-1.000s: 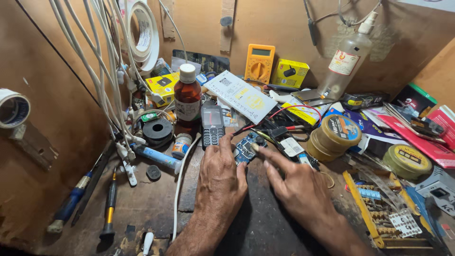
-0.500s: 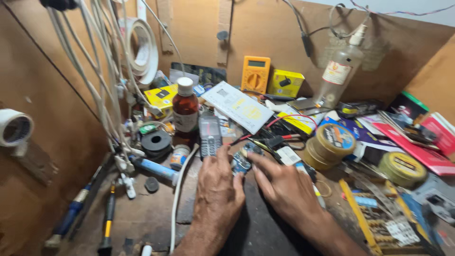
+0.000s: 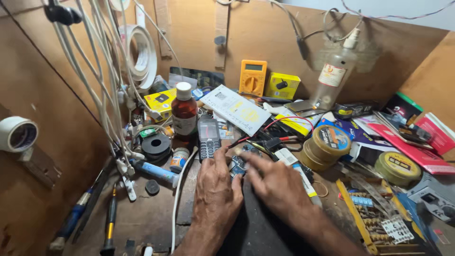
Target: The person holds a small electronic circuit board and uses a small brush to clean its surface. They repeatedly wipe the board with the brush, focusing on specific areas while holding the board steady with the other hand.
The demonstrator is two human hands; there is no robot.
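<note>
clutter ringing bare dark mat (image 3: 265,232)

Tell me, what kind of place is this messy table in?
Probably a small phone and electronics repair bench. A keypad phone lies by the hands, a yellow multimeter leans on the wall, and solder wire reels sit nearby.

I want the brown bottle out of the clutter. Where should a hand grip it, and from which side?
Probably grip the brown bottle around its body below the white cap, coming from above: it stands upright, with the black keypad phone close on its right and cables to its left.
</note>
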